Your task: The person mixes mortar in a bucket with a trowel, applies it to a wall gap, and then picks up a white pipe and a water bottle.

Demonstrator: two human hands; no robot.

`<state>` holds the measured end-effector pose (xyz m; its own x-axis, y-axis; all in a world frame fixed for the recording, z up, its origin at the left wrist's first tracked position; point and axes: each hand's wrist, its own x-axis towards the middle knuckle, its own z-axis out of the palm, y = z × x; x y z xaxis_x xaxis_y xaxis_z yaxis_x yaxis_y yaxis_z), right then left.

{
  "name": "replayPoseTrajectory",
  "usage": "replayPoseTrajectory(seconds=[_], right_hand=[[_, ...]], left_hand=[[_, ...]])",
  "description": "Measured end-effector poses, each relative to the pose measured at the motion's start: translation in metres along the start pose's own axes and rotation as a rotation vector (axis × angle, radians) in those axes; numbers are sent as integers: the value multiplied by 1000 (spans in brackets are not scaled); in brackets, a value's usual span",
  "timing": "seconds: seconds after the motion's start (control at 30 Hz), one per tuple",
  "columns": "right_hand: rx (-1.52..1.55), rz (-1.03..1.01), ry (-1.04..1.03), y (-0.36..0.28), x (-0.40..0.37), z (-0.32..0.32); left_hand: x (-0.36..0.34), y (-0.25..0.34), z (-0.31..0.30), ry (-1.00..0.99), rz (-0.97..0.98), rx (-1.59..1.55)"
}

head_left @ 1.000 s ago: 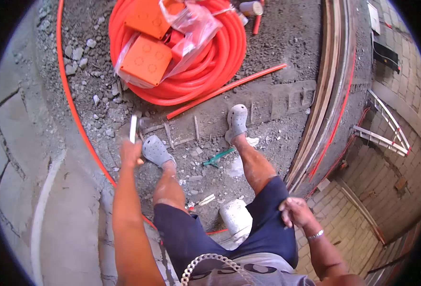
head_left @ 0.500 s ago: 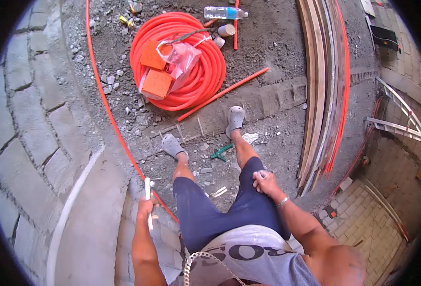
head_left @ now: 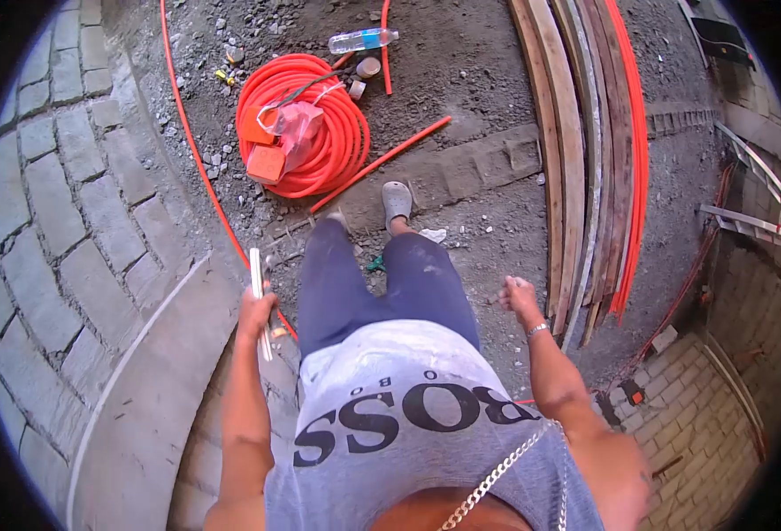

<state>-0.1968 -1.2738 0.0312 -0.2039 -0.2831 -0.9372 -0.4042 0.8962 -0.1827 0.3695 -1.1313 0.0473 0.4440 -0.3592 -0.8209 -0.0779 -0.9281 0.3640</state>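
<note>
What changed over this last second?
The person straightened up. The right hand came off the thigh and hangs free. The left hand drew back toward the body, still holding the white rod. The orange coil lay unmoved.

1. The left hand point(head_left: 256, 311), closed round a white strip point(head_left: 257, 274), sits between the block wall point(head_left: 63, 221) and the person's leg point(head_left: 329, 283).
2. A thin orange pipe point(head_left: 198, 168) lies along the wall's foot.
3. The right hand point(head_left: 516, 296) hangs in open air, with stacked boards point(head_left: 572, 159) just beyond it.
4. Ahead, an orange conduit coil point(head_left: 351, 133) blocks the ground, and bare gravel point(head_left: 479, 71) stays open between coil and boards.
</note>
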Motion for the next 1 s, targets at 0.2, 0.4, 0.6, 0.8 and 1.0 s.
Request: replayPoseTrajectory(seconds=[0.2,0.4,0.6,0.8,1.0], right_hand=[[-46,114,56,-20,-47,-50],[-79,-1,68,-138,-41,-80],[-903,-526,103,-340,116,-48],[-589,-440,-111,-551,315,87],[-348,-274,-282,-630,492,206]], left_hand=[[17,107,27,-62,29,105],[63,122,59,-102,5,55],[89,148,102,-83,-329,-91],[95,106,147,-107,-553,-84],[84,118,197,-150,-874,-336]])
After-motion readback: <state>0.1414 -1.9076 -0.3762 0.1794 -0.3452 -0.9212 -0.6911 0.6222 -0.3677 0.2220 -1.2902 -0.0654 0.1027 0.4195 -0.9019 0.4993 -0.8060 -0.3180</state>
